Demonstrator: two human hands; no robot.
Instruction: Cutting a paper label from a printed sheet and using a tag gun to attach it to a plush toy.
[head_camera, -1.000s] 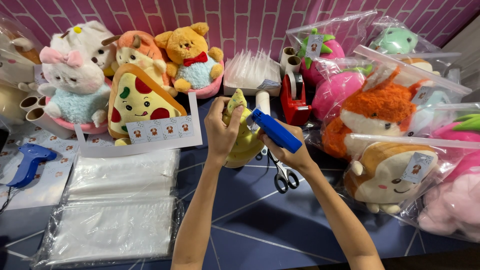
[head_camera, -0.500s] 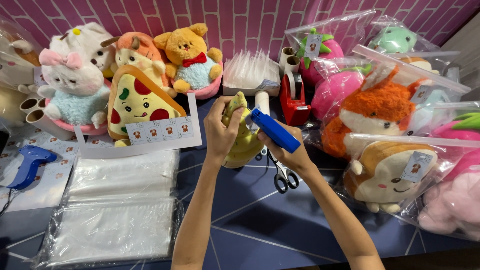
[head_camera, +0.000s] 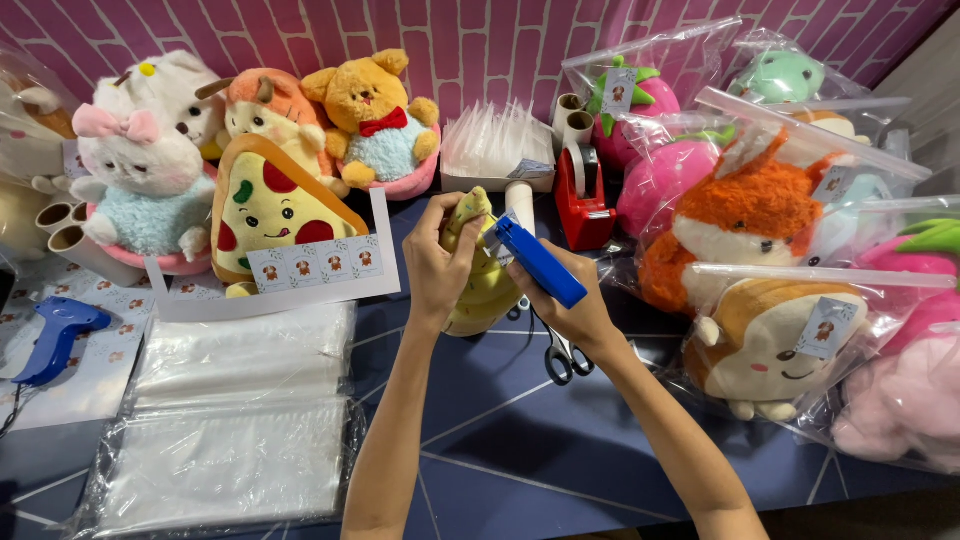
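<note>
Yellow banana plush and blue tagging gun, mid-table

The banana plush stands upright, gripped around its upper half; the blue tagging gun at its 3 o'clock slants, tip touching the plush's top.

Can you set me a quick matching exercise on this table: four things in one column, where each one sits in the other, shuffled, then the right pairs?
Things:
1. blue tagging gun
2. yellow banana plush
3. scissors
4. red tape dispenser

Places:
A. lying on the table below the right hand
B. in the grip of the right hand
C. standing by the wall, behind the hands
D. held in the left hand

Pairs: 1-B, 2-D, 3-A, 4-C
</note>
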